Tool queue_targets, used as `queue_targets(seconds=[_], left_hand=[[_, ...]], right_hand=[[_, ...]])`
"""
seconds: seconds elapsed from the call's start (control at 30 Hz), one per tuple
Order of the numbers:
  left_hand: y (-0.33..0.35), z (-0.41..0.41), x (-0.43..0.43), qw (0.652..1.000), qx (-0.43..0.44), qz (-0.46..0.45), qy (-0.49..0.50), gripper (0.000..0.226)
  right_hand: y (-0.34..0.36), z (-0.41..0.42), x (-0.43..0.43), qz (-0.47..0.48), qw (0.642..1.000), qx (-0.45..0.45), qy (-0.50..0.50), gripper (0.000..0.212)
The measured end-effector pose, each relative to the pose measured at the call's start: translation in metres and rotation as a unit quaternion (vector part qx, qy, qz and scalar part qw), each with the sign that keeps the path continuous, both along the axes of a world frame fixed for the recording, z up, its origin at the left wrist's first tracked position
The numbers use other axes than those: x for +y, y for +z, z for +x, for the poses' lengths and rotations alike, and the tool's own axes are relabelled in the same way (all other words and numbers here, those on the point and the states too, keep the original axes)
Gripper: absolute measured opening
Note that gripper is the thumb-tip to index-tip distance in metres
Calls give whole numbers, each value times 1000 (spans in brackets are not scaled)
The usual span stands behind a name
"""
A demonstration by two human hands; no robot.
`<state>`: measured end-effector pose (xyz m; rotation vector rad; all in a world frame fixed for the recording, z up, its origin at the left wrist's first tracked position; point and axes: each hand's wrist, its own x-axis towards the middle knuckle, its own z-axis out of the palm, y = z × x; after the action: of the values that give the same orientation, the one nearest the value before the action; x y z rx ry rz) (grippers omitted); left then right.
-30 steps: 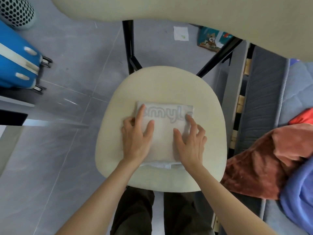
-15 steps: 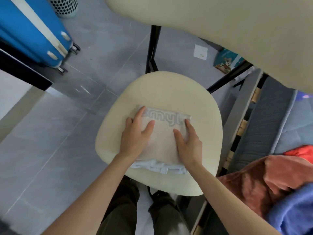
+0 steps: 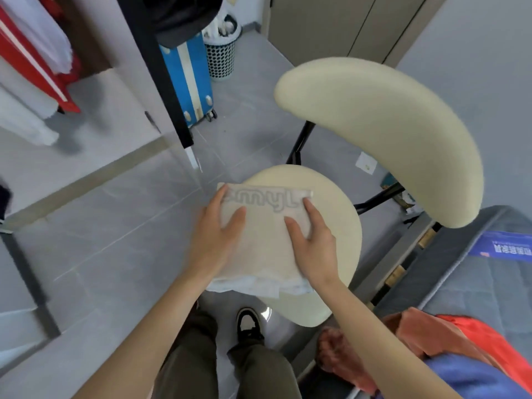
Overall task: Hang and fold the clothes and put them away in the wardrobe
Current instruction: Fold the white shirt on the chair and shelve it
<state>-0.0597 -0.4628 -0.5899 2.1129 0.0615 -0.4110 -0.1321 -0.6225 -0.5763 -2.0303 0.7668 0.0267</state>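
A folded cream garment (image 3: 267,243) with grey lettering is held between both hands, partly over the left edge of the cream chair seat (image 3: 345,226) and partly over the floor. My left hand (image 3: 214,240) grips its left side, thumb on top. My right hand (image 3: 315,249) grips its right side, thumb also on top. A pale blue-white layer sticks out at the garment's near edge. The open wardrobe (image 3: 95,90) is at the upper left, with red and white clothes (image 3: 34,53) hanging inside.
The chair's backrest (image 3: 388,133) arcs at the right. A blue suitcase (image 3: 190,79) and a perforated basket (image 3: 221,53) stand beyond a black post. A bed (image 3: 475,283) at the right holds rust (image 3: 426,335) and blue clothes (image 3: 475,378). My legs and a shoe are below.
The garment has come up off the chair seat and shifted left in both hands. My view has swung up and left, bringing the wardrobe into sight.
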Motion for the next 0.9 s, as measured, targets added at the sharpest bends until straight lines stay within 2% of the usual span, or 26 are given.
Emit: queue_targets(seconds=[0.4,0.63,0.9], left_hand=[[182,-24,122,987,-130,-27,89,55],[287,-31,231,965,-231,-34,119,55],[413,-26,351,946,-310,-8,94,68]], right_hand=[[174,16,95,-14,983,-129,130,57],[272,26,194,-16,955,-225,195,55],[389,50,299,-12,907,-349,236,55]])
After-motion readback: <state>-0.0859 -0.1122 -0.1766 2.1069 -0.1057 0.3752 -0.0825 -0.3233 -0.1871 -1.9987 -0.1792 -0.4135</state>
